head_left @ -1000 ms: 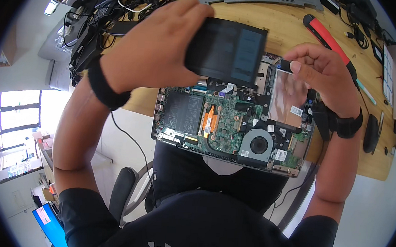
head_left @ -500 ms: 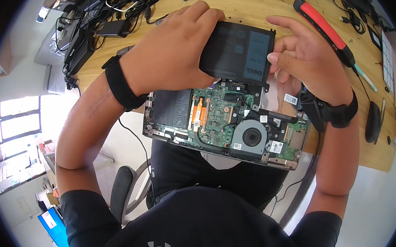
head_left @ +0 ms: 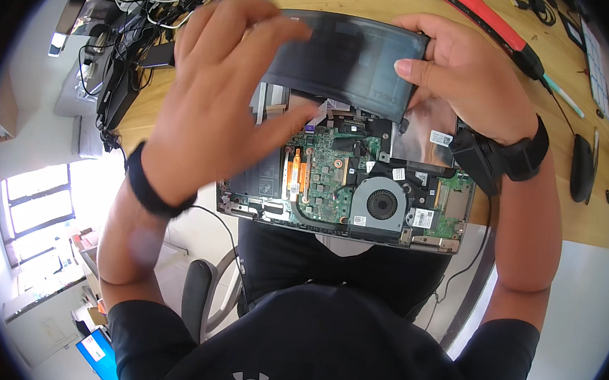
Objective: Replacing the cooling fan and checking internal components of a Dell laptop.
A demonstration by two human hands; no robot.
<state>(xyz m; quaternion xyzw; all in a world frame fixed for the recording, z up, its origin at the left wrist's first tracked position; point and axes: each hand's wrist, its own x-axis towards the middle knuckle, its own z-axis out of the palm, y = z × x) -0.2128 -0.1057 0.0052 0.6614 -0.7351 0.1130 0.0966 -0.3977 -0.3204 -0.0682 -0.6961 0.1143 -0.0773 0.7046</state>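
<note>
The laptop battery point(head_left: 346, 55) is pinched at its right end by the right hand point(head_left: 461, 77) above the far side of the laptop base point(head_left: 365, 232), while the left hand point(head_left: 219, 99) is spread loose over the base's left half, so unbent, board-clear handling is advisable.

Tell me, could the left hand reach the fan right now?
Probably yes: the left hand looks open, and the fan lies uncovered. The slab in the right hand sits beyond the fan, seemingly leaving the way free.
</note>
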